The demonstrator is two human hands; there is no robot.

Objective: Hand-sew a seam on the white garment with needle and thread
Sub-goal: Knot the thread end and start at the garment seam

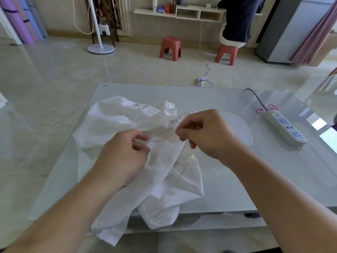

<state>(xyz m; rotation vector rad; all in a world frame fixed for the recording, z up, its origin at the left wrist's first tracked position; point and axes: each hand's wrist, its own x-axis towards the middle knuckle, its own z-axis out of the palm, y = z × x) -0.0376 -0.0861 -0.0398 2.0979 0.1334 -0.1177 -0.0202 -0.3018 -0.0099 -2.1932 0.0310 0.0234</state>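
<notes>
The white garment (pixel 127 115) lies crumpled on a glass table (pixel 228 179), one end hanging over the near edge. My left hand (pixel 127 152) pinches a raised fold of the cloth from the left. My right hand (pixel 204 132) pinches the same fold from the right, fingers curled at the edge. Between the two hands the cloth is lifted and stretched. A thin dark thread (pixel 181 174) runs diagonally across the cloth below my right hand. The needle cannot be made out.
A white power strip (pixel 284 127) with a grey cable lies on the table's right side. A round white disc (pixel 238 132) sits behind my right hand. Beyond the table stand two red stools (pixel 170 48), a fan stand (pixel 101 48) and a seated person (pixel 237 21).
</notes>
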